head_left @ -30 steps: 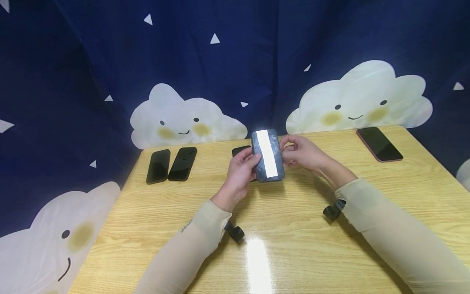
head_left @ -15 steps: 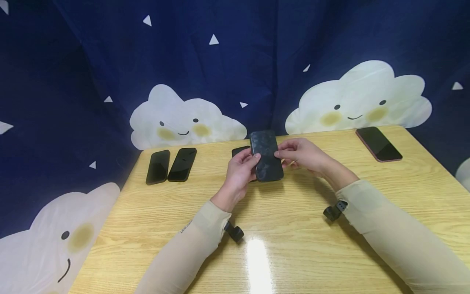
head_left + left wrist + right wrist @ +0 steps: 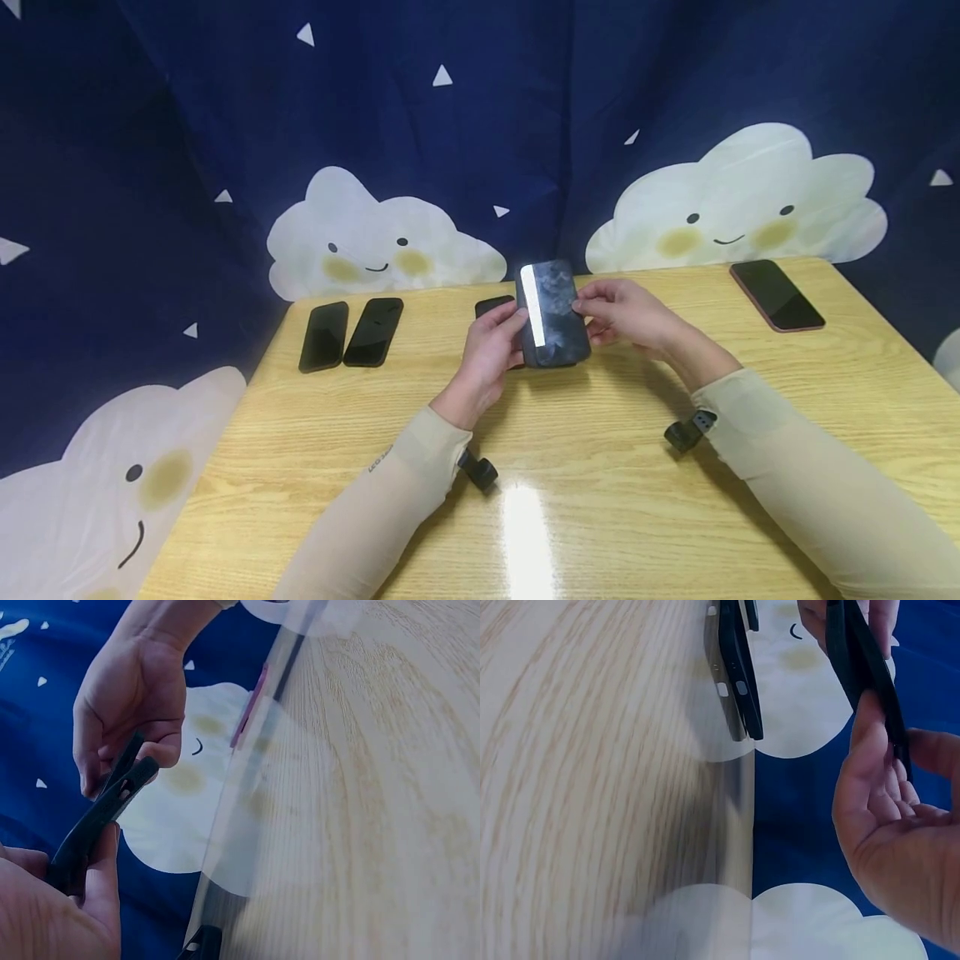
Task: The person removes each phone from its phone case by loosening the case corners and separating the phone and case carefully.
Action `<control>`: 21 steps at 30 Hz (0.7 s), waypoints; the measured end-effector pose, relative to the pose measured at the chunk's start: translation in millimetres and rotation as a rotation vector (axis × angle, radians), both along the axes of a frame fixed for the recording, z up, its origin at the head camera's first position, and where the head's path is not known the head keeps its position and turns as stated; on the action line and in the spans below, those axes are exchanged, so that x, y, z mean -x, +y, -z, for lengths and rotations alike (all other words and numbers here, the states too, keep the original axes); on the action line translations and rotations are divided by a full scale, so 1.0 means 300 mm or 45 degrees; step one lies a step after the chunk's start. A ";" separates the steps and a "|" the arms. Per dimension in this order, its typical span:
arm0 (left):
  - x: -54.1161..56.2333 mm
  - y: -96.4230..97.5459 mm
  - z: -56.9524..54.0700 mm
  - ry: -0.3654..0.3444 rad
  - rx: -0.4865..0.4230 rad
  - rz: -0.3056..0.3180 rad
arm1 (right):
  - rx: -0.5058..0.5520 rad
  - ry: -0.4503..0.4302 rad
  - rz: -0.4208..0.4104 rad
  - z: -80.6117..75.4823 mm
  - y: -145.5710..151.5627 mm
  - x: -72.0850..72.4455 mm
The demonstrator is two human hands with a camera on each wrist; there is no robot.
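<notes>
A dark phone [image 3: 558, 321] with a smudged, glossy face is held above the table, a white light streak reflected on it. My left hand [image 3: 491, 346] grips its left edge, thumb on the face. My right hand [image 3: 618, 312] pinches the right edge between thumb and fingers. Side-on in the left wrist view, two layers show: a dark case [image 3: 101, 817] with cut-outs and a thinner slab parting from it on the right hand's side. In the right wrist view my right fingers and thumb pinch the thin front layer [image 3: 891, 705]. Another dark phone [image 3: 491, 307] lies partly hidden behind my left hand.
Two black phones, one [image 3: 324, 337] beside the other [image 3: 373, 332], lie on the left of the wooden table [image 3: 360, 467]. A phone with a pink edge [image 3: 777, 296] lies at the far right. A blue curtain [image 3: 525, 125] with clouds hangs along the back edge.
My right hand's thumb has come onto the phone's right edge, and that edge has tilted up and shifted slightly right. The left hand keeps its grip; the reflection has moved and narrowed.
</notes>
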State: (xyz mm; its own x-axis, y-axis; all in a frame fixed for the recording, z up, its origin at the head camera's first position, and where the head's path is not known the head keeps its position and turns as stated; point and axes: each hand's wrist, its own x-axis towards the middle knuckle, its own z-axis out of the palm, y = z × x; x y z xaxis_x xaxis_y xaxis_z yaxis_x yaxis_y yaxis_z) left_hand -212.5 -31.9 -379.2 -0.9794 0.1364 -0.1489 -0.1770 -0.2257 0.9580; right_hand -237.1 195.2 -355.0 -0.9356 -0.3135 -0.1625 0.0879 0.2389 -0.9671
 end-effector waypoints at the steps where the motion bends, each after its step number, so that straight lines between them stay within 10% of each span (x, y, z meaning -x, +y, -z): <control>1: 0.000 -0.002 0.000 -0.001 0.005 -0.002 | -0.007 0.013 0.001 -0.002 0.002 -0.001; 21: 0.018 -0.034 -0.013 -0.015 -0.045 -0.016 | -0.006 0.137 0.103 -0.049 0.148 0.011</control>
State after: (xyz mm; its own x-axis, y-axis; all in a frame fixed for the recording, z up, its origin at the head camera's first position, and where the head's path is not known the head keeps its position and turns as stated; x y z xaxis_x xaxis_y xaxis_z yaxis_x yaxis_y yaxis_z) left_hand -217.8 -42.1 -375.3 -0.9793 0.1294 -0.1557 -0.1852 -0.2620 0.9471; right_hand -240.5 239.6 -340.4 -0.9699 -0.2357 -0.0613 0.0031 0.2397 -0.9708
